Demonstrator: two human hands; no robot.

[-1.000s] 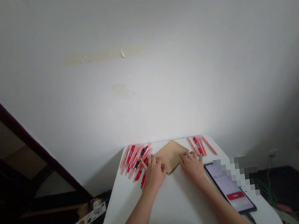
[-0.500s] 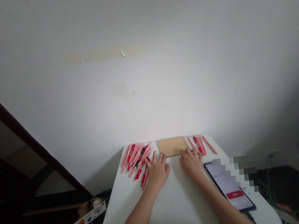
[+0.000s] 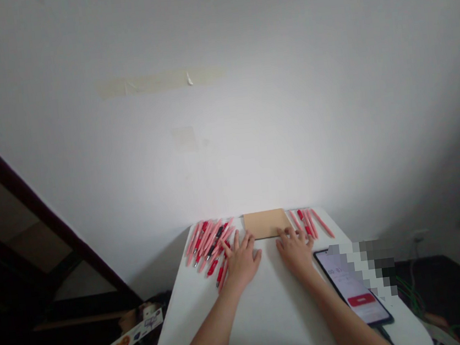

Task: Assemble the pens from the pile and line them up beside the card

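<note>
My left hand [image 3: 241, 258] lies spread on the white table [image 3: 274, 311], its fingers apart and nothing held. Its index and middle fingertips are at the near left corner of a tan, flat rectangular pad [image 3: 266, 224], and its outer fingers reach the edge of a pile of pink, red and black pens [image 3: 211, 244]. My right hand [image 3: 295, 248] rests with fingers stretched out at the pad's near right corner, holding nothing. Beside its fingertips lies a smaller group of pink and red pens [image 3: 308, 224]. The hands partly hide some pens on both sides.
A phone [image 3: 353, 288] with a lit screen lies on the table's right side, partly pixelated. The white wall [image 3: 259, 136] stands directly behind the table. On the floor at lower left is a printed box [image 3: 132, 338]; green cables [image 3: 413, 295] hang at lower right.
The tan pad has shifted very slightly away from me and to the right. Both hands stay nearly in place, and the pens have not moved.
</note>
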